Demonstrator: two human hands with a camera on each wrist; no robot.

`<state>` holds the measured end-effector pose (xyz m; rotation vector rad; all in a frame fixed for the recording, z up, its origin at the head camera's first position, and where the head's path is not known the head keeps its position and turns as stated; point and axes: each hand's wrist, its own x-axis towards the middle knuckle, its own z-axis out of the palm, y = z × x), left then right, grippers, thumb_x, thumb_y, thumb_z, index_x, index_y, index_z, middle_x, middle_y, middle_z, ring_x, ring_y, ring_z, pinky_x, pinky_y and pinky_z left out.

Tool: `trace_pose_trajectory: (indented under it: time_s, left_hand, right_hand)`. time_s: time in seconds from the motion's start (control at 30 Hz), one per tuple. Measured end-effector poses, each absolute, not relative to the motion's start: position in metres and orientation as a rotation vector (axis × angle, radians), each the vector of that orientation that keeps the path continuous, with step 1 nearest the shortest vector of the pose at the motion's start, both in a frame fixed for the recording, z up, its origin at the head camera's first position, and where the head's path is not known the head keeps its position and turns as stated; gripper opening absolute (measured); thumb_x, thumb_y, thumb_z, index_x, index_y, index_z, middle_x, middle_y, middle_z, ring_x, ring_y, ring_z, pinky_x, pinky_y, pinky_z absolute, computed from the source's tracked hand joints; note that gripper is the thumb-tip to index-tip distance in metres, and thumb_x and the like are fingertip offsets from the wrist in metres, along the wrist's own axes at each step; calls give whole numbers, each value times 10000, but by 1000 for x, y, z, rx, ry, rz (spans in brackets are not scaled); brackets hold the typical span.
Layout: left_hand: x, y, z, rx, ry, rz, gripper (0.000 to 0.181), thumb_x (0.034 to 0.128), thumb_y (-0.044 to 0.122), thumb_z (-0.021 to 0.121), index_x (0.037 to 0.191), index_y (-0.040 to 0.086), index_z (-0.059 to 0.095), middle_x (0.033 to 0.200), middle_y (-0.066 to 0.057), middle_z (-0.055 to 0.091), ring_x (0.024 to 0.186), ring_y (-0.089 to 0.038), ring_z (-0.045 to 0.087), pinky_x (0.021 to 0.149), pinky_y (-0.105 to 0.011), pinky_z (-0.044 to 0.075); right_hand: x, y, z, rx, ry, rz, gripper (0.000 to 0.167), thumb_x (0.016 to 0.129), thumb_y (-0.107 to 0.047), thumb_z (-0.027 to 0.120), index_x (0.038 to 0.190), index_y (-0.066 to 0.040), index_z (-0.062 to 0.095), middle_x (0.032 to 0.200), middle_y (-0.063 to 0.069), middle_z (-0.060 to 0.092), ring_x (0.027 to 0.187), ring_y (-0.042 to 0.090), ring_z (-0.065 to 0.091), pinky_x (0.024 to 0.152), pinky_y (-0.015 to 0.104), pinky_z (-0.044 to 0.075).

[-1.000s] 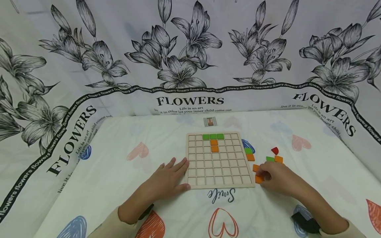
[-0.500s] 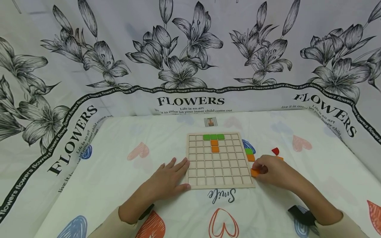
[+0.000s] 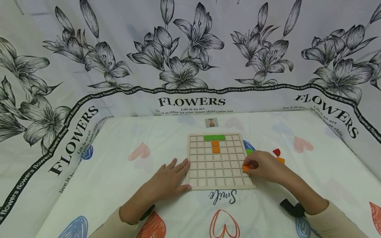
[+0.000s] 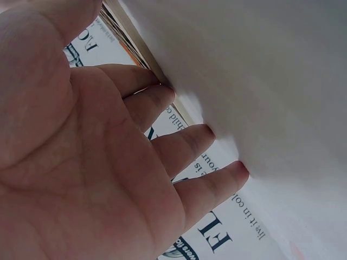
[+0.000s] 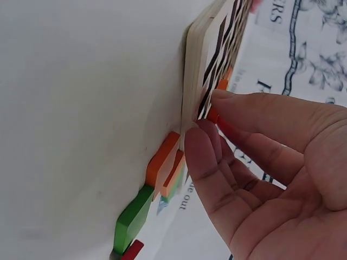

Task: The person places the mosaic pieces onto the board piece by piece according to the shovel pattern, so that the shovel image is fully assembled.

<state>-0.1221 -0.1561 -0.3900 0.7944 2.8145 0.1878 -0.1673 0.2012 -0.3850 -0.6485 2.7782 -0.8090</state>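
Note:
My right hand (image 3: 265, 167) pinches an orange square tile (image 3: 245, 168) over the right edge of the wooden grid board (image 3: 208, 172). In the right wrist view, the fingers partly cover this tile (image 5: 213, 115). Three green tiles (image 3: 214, 137) lie in a row in the board's far row, and two orange tiles (image 3: 215, 150) run down from the middle one. My left hand (image 3: 166, 181) rests by the board's left edge with its fingers spread, fingertips and thumb touching it. The left wrist view shows its palm (image 4: 103, 157) and straight fingers.
Right of the board lie a green tile (image 3: 249, 152), a red piece (image 3: 276, 152) and an orange tile (image 3: 280, 160), partly hidden by the right hand. A small card (image 3: 211, 122) with a printed pattern lies beyond the board on the white patterned cloth (image 3: 166, 132).
My right hand has picked up an orange tile from beside the board and moved it left and farther out, over the board's edge. The left hand stays in place.

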Motion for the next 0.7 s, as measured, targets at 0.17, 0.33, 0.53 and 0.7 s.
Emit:
trace_pose_trajectory:
  time_s: [0.17, 0.33, 0.53, 0.7]
  left_hand:
    - [-122, -155, -389, 788, 2811, 191, 787, 979, 542, 566, 1573, 81, 332, 1617, -66, 311, 1445, -433, 290, 1058, -646, 335]
    - [-121, -155, -389, 787, 2815, 184, 788, 978, 544, 566, 1571, 79, 336, 1616, -64, 315, 1445, -431, 293, 1059, -643, 336]
    - [-121, -156, -389, 790, 2816, 187, 783, 980, 540, 564, 1569, 75, 340, 1614, -66, 319, 1443, -434, 296, 1058, -644, 336]
    - [-121, -155, -389, 791, 2811, 192, 783, 981, 540, 564, 1571, 78, 336, 1616, -67, 316, 1445, -433, 290, 1061, -646, 331]
  right_hand:
    - [-173, 194, -385, -639, 2765, -801, 202, 803, -40, 816, 982, -107, 751, 861, -58, 636, 783, 150, 544, 697, 315, 502]
    - [-180, 184, -383, -722, 2747, -800, 178, 809, -18, 811, 960, -92, 753, 872, -45, 661, 771, 134, 570, 703, 311, 524]
    - [-188, 168, -381, -765, 2723, -782, 157, 818, -15, 811, 947, -83, 753, 922, -15, 651, 812, 142, 579, 734, 308, 535]
    - [-194, 156, -380, -722, 2717, -798, 163, 820, -30, 815, 953, -106, 757, 910, -32, 654, 817, 156, 573, 744, 325, 529]
